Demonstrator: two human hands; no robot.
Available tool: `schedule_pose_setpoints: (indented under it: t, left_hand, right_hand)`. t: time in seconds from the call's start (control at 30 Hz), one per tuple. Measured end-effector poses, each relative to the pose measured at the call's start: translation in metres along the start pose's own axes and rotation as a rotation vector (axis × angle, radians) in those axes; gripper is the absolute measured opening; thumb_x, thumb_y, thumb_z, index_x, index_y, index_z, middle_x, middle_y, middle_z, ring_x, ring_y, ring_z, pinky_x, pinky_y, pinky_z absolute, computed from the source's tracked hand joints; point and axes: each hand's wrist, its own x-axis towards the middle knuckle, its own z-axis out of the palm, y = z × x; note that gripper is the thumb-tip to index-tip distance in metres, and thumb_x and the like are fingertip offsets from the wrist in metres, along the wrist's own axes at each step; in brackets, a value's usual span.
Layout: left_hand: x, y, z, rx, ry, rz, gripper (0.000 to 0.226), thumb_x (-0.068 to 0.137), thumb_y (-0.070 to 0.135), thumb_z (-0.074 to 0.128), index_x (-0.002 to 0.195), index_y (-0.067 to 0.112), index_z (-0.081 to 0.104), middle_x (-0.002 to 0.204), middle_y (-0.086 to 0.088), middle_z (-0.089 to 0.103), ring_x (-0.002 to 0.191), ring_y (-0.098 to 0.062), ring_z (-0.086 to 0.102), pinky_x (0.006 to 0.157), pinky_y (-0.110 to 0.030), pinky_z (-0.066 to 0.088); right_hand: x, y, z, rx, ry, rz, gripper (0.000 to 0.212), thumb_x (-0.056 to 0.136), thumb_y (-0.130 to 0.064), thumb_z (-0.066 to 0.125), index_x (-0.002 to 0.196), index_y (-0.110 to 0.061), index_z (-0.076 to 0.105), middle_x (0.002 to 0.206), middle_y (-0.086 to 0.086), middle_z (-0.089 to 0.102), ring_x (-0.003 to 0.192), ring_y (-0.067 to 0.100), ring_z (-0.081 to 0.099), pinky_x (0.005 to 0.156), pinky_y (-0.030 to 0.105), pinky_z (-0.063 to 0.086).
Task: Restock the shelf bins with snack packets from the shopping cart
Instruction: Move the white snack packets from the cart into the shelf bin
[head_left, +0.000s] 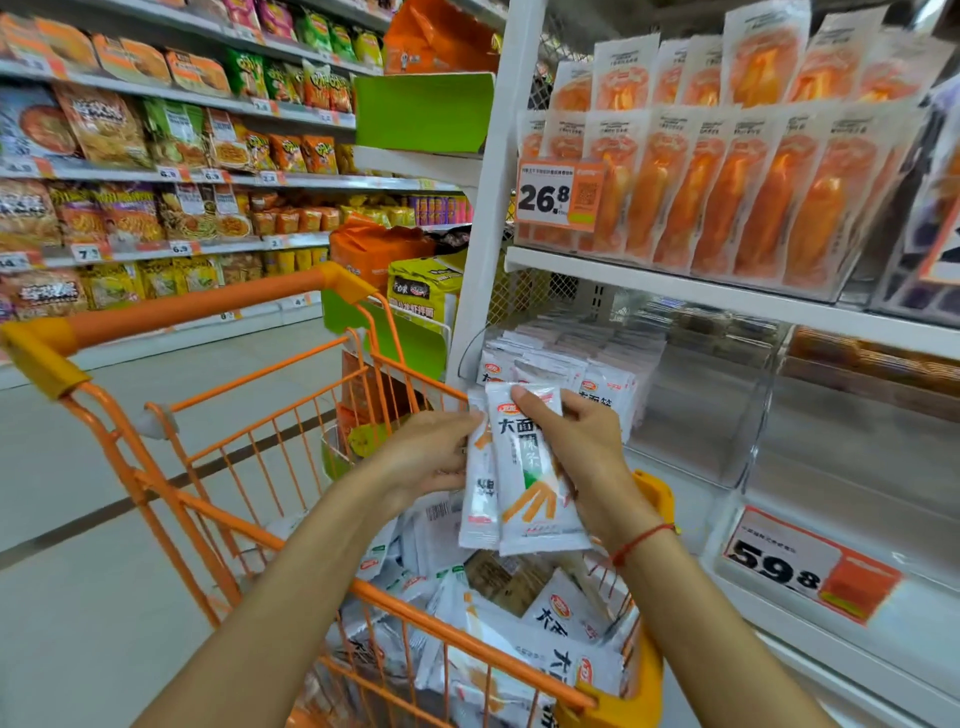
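Observation:
I hold a small stack of white snack packets (524, 467) with black lettering and orange sticks printed on them, upright above the orange shopping cart (249, 519). My left hand (431, 452) grips the stack's left edge. My right hand (576, 452) wraps round its right side, fingers over the top. More of the same white packets (545, 639) lie piled in the cart basket below. Just beyond my hands, a clear shelf bin (566, 364) holds rows of matching packets.
To the right of that bin stand clear plastic bins (727, 415) with little in them, fronted by a 59.8 price tag (810, 566). The shelf above carries orange packets (727, 192) and a 26.8 tag (561, 195). Snack shelves (156, 156) line the aisle at left.

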Motion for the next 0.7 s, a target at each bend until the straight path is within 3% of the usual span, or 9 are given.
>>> schedule_pose_setpoints:
  t: [0.1, 0.2, 0.3, 0.37, 0.43, 0.47, 0.53, 0.6, 0.7]
  left_hand:
    - [-0.004, 0.004, 0.005, 0.068, -0.025, 0.018, 0.029, 0.099, 0.033, 0.047, 0.117, 0.017, 0.064, 0.107, -0.004, 0.072, 0.095, -0.018, 0.068, 0.075, -0.026, 0.056]
    - [-0.008, 0.008, -0.001, 0.045, -0.099, -0.046, 0.034, 0.097, 0.039, 0.047, 0.117, 0.018, 0.065, 0.111, -0.008, 0.071, 0.103, -0.025, 0.067, 0.083, -0.033, 0.054]
    - [-0.011, 0.011, -0.005, 0.002, -0.212, -0.063, 0.043, 0.093, 0.046, 0.046, 0.122, 0.018, 0.060, 0.117, -0.006, 0.069, 0.108, -0.022, 0.065, 0.090, -0.035, 0.051]
    - [-0.011, 0.010, -0.009, -0.148, -0.278, -0.066, 0.055, 0.086, 0.052, 0.048, 0.125, 0.014, 0.057, 0.121, -0.007, 0.067, 0.115, -0.023, 0.061, 0.098, -0.038, 0.045]
    - [-0.008, 0.009, -0.017, -0.415, -0.322, -0.068, 0.070, 0.082, 0.057, 0.051, 0.130, 0.007, 0.051, 0.127, -0.015, 0.062, 0.122, -0.027, 0.056, 0.108, -0.041, 0.037]
    - [-0.008, 0.007, -0.020, -0.491, -0.346, -0.067, 0.076, 0.079, 0.061, 0.055, 0.131, 0.005, 0.051, 0.129, -0.016, 0.060, 0.124, -0.028, 0.055, 0.110, -0.041, 0.035]
    - [-0.007, 0.004, -0.021, -0.423, -0.362, -0.063, 0.081, 0.071, 0.062, 0.066, 0.130, 0.007, 0.054, 0.129, -0.011, 0.062, 0.122, -0.023, 0.057, 0.109, -0.039, 0.040]
    - [-0.006, 0.001, -0.010, -0.212, -0.268, -0.003, 0.061, 0.077, 0.050, 0.068, 0.125, 0.014, 0.060, 0.125, -0.002, 0.065, 0.117, -0.015, 0.060, 0.106, -0.037, 0.043]
    - [-0.001, 0.003, -0.001, -0.179, 0.085, 0.133, 0.025, 0.089, 0.032, 0.061, 0.110, 0.020, 0.067, 0.111, 0.005, 0.070, 0.116, -0.014, 0.058, 0.106, -0.035, 0.041]
  right_hand:
    - [0.006, 0.008, -0.002, -0.284, 0.099, -0.198, 0.019, 0.081, -0.037, 0.073, 0.085, -0.018, 0.073, 0.082, 0.008, 0.073, 0.079, 0.028, 0.069, 0.074, 0.048, 0.057]
    - [0.009, 0.003, -0.009, -0.505, 0.017, -0.166, 0.039, 0.082, -0.052, 0.065, 0.100, -0.019, 0.071, 0.097, 0.003, 0.071, 0.089, 0.020, 0.067, 0.079, 0.040, 0.054]
    - [0.009, -0.005, -0.015, -0.357, -0.135, -0.057, 0.028, 0.085, -0.039, 0.066, 0.083, -0.012, 0.072, 0.082, 0.007, 0.074, 0.064, 0.011, 0.069, 0.060, 0.024, 0.052]
    - [0.011, -0.006, -0.017, -0.285, -0.016, -0.070, 0.035, 0.086, -0.038, 0.067, 0.072, -0.006, 0.064, 0.071, 0.022, 0.065, 0.060, 0.025, 0.061, 0.058, 0.028, 0.048]
    - [0.014, -0.005, -0.016, -0.023, 0.201, 0.010, 0.036, 0.085, -0.040, 0.068, 0.077, -0.006, 0.058, 0.075, 0.033, 0.053, 0.063, 0.028, 0.054, 0.062, 0.040, 0.049]
    - [0.013, -0.006, -0.016, 0.142, 0.295, 0.069, 0.035, 0.086, -0.037, 0.068, 0.077, -0.005, 0.057, 0.081, 0.035, 0.057, 0.061, 0.028, 0.057, 0.063, 0.042, 0.052]
    - [0.012, -0.005, -0.016, 0.346, 0.390, 0.168, 0.031, 0.088, -0.030, 0.067, 0.076, -0.002, 0.059, 0.089, 0.023, 0.068, 0.050, 0.019, 0.060, 0.058, 0.033, 0.056]
    - [0.012, -0.001, -0.016, 0.345, 0.410, 0.213, 0.036, 0.089, -0.027, 0.067, 0.084, 0.008, 0.059, 0.083, 0.021, 0.072, 0.041, 0.013, 0.056, 0.045, 0.023, 0.050]
    - [0.011, 0.005, -0.016, 0.192, 0.238, 0.240, 0.036, 0.084, -0.034, 0.071, 0.087, 0.000, 0.059, 0.080, 0.032, 0.060, 0.058, 0.025, 0.054, 0.057, 0.031, 0.046]
